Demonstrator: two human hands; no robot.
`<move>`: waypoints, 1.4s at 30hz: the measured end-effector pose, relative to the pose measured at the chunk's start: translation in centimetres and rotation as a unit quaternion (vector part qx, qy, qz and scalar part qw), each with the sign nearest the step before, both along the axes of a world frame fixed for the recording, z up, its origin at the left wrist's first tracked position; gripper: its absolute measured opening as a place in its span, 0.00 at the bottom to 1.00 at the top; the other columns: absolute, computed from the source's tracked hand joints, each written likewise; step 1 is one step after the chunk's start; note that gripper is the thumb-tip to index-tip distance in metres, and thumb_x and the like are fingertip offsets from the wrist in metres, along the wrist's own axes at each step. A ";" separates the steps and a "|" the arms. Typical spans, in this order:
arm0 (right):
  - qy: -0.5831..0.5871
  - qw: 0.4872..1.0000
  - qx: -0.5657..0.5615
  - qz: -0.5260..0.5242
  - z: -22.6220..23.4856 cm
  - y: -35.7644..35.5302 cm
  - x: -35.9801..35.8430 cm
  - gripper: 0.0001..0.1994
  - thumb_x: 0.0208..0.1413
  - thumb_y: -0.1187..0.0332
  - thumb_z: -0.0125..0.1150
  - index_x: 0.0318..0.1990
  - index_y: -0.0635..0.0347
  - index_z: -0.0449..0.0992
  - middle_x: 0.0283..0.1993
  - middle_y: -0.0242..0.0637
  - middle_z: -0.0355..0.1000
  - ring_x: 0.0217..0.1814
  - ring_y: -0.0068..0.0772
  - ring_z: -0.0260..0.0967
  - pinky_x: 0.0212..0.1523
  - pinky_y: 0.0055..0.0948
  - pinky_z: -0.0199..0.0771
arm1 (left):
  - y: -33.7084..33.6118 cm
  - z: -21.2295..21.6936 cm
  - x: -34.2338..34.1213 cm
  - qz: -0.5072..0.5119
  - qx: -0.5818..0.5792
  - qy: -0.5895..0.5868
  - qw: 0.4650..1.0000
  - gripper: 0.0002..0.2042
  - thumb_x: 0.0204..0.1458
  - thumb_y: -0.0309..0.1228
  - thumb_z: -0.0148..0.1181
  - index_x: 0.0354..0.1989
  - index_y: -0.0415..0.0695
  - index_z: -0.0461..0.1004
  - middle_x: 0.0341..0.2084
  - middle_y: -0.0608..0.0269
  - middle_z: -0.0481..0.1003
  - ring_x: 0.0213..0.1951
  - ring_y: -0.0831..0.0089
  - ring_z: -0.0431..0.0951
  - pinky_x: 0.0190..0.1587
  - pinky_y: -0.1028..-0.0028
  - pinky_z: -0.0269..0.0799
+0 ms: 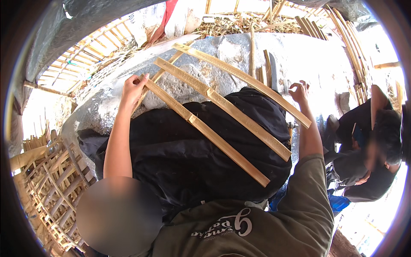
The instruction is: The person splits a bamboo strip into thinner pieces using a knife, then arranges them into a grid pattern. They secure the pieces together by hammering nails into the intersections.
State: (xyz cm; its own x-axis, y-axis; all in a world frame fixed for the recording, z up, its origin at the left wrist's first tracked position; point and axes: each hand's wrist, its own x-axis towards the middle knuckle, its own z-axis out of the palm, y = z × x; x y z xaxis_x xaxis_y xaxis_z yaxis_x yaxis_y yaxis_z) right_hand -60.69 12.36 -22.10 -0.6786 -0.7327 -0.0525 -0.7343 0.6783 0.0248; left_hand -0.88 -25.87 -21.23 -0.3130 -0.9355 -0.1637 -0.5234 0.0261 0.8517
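Note:
Three split bamboo strips lie slanted, side by side, over the black cloth on my lap, each with a node partway along. My left hand (133, 90) pinches the upper end of the nearest bamboo strip (195, 122). Beside it are the middle bamboo strip (227, 109) and the farthest bamboo strip (246, 79). Their upper ends cross a thinner bamboo stick (159, 76). My right hand (299, 91) is raised past the farthest strip, fingers curled but apart, with nothing visible in it. Near it is a knife (273, 70) with a long grey blade.
The black cloth (158, 145) covers my lap. Beyond it is a pale, rough grey surface (188, 77). An open-weave bamboo basket (55, 188) stands at left. At right another person (364, 150) sits close by. Bamboo poles (351, 51) lean at far right; cut scraps (239, 25) lie at the back.

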 end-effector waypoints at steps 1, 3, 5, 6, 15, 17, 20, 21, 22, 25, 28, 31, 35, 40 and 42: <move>-0.004 1.000 0.007 0.013 -0.3 0.1 -0.6 0.10 0.41 0.62 0.78 0.33 0.45 0.85 0.53 0.45 0.77 0.72 0.47 0.57 0.71 0.50 0.49 | 0.0 0.1 -0.2 -0.001 0.000 -0.003 1.000 0.23 0.55 0.48 0.70 0.23 0.40 0.73 0.18 0.72 0.67 0.23 0.81 0.61 0.25 0.74 0.59; -0.002 1.000 0.011 0.008 -0.9 -0.3 -0.4 0.08 0.43 0.62 0.77 0.32 0.45 0.85 0.50 0.43 0.78 0.69 0.47 0.60 0.71 0.49 0.49 | 0.3 0.7 -0.1 0.001 0.001 -0.008 1.000 0.23 0.55 0.48 0.70 0.23 0.40 0.73 0.18 0.72 0.67 0.23 0.81 0.61 0.25 0.74 0.59; -0.015 1.000 0.020 0.006 -1.3 -0.5 -0.8 0.07 0.44 0.62 0.76 0.32 0.46 0.85 0.48 0.43 0.79 0.68 0.47 0.62 0.70 0.48 0.50 | 0.5 1.0 -0.1 0.001 0.004 -0.003 1.000 0.23 0.55 0.48 0.70 0.23 0.40 0.73 0.18 0.72 0.67 0.23 0.81 0.61 0.26 0.74 0.59; -0.029 0.999 0.026 0.007 -1.4 -0.5 -1.2 0.07 0.44 0.63 0.75 0.31 0.46 0.85 0.48 0.43 0.79 0.67 0.48 0.62 0.70 0.48 0.50 | 0.4 0.9 -0.1 -0.001 0.004 -0.006 1.000 0.23 0.55 0.48 0.70 0.23 0.40 0.73 0.18 0.72 0.67 0.23 0.81 0.61 0.26 0.74 0.59; -0.089 0.996 -0.015 -0.022 -1.1 0.0 -1.3 0.10 0.49 0.58 0.74 0.33 0.50 0.84 0.53 0.51 0.75 0.66 0.51 0.62 0.70 0.49 0.54 | -0.1 -0.1 0.2 0.002 0.011 -0.005 1.000 0.23 0.56 0.48 0.69 0.24 0.40 0.73 0.18 0.72 0.66 0.23 0.81 0.61 0.26 0.74 0.59; -0.100 0.994 -0.023 -0.042 -1.0 0.4 -1.7 0.12 0.51 0.55 0.74 0.34 0.52 0.83 0.54 0.53 0.74 0.67 0.53 0.62 0.69 0.51 0.57 | 0.2 0.2 0.1 0.000 0.007 -0.009 1.000 0.23 0.56 0.48 0.69 0.24 0.40 0.73 0.18 0.72 0.66 0.23 0.81 0.60 0.26 0.74 0.59; -0.122 0.990 -0.041 -0.064 -1.1 1.1 -2.4 0.16 0.52 0.52 0.73 0.35 0.55 0.82 0.56 0.56 0.72 0.67 0.55 0.61 0.67 0.52 0.61 | 0.0 0.3 0.1 -0.006 0.004 -0.016 1.000 0.23 0.57 0.48 0.69 0.24 0.40 0.73 0.18 0.72 0.66 0.23 0.81 0.60 0.26 0.74 0.58; -0.127 0.989 -0.047 -0.064 -1.2 1.5 -2.9 0.16 0.53 0.52 0.73 0.35 0.56 0.82 0.57 0.56 0.72 0.67 0.56 0.62 0.67 0.52 0.62 | -0.1 0.2 -0.1 -0.007 0.007 -0.008 1.000 0.23 0.56 0.48 0.69 0.24 0.40 0.73 0.18 0.72 0.66 0.23 0.81 0.60 0.25 0.74 0.58; -0.132 0.988 -0.054 -0.064 -1.2 1.9 -3.4 0.17 0.53 0.51 0.73 0.35 0.56 0.82 0.57 0.56 0.72 0.67 0.57 0.62 0.66 0.52 0.63 | -0.1 0.1 -0.3 -0.009 0.010 0.000 1.000 0.23 0.56 0.48 0.69 0.24 0.40 0.73 0.18 0.72 0.65 0.23 0.81 0.60 0.25 0.74 0.58; -0.149 0.985 -0.066 -0.063 -0.9 1.6 -2.9 0.17 0.54 0.52 0.72 0.35 0.56 0.82 0.58 0.56 0.73 0.64 0.56 0.66 0.66 0.53 0.64 | -0.2 -0.2 0.2 -0.004 0.017 0.002 1.000 0.23 0.56 0.48 0.69 0.23 0.40 0.72 0.17 0.72 0.65 0.22 0.81 0.60 0.25 0.73 0.58; -0.254 0.955 -0.132 -0.078 0.4 1.3 -2.6 0.16 0.55 0.52 0.71 0.39 0.55 0.83 0.56 0.51 0.75 0.62 0.52 0.69 0.64 0.52 0.65 | -0.2 -0.2 0.3 0.001 0.005 -0.010 1.000 0.23 0.56 0.48 0.70 0.23 0.40 0.72 0.17 0.72 0.66 0.22 0.81 0.60 0.25 0.72 0.59; -0.213 0.957 -0.176 -0.083 1.5 1.4 -2.4 0.15 0.56 0.53 0.71 0.42 0.53 0.84 0.54 0.43 0.78 0.63 0.44 0.70 0.61 0.48 0.68 | 0.0 0.2 0.0 0.001 0.003 -0.021 1.000 0.24 0.55 0.49 0.70 0.22 0.40 0.71 0.17 0.71 0.66 0.22 0.80 0.61 0.26 0.72 0.60; -0.292 0.915 -0.236 -0.146 4.4 1.1 -2.3 0.17 0.58 0.52 0.69 0.48 0.49 0.82 0.51 0.35 0.79 0.61 0.33 0.72 0.55 0.39 0.71 | 0.4 0.7 -0.2 0.007 0.017 -0.009 1.000 0.25 0.54 0.50 0.70 0.22 0.40 0.71 0.17 0.71 0.67 0.23 0.80 0.61 0.26 0.72 0.60; -0.349 0.866 -0.302 -0.190 7.9 0.6 0.5 0.15 0.63 0.56 0.64 0.52 0.52 0.78 0.49 0.34 0.81 0.56 0.33 0.77 0.55 0.37 0.74 | -0.4 -0.2 0.3 0.005 -0.008 -0.041 0.999 0.26 0.53 0.52 0.70 0.22 0.40 0.72 0.17 0.69 0.68 0.22 0.78 0.63 0.27 0.71 0.62; -0.368 0.857 -0.309 -0.188 9.5 1.1 1.7 0.13 0.64 0.59 0.62 0.52 0.52 0.78 0.49 0.35 0.81 0.55 0.32 0.78 0.54 0.35 0.74 | -0.1 -0.1 0.0 0.002 -0.005 -0.038 0.999 0.26 0.53 0.53 0.70 0.22 0.40 0.72 0.17 0.68 0.68 0.22 0.78 0.64 0.27 0.71 0.63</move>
